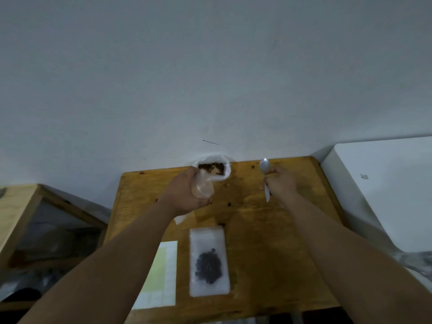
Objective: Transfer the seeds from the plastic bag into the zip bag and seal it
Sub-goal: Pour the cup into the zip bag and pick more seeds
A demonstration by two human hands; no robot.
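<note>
While the left hand [187, 192] grips a clear zip bag [203, 186] held upright above the wooden surface [268, 242], its mouth tilts toward the white plastic bag [218, 168] of brown seeds [211, 167] at the far edge against the wall. The right hand [280, 183] is closed on a white plastic spoon [265, 167], bowl pointing away. Nearer, a filled pouch [209, 260] lies lengthwise beside a paper sheet [161, 274], with bare wood to the right.

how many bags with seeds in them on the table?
2. A white plastic bag of brown seeds sits open at the table's far edge, just beyond the left hand. A flat clear zip bag of dark seeds lies near the front edge.
</note>
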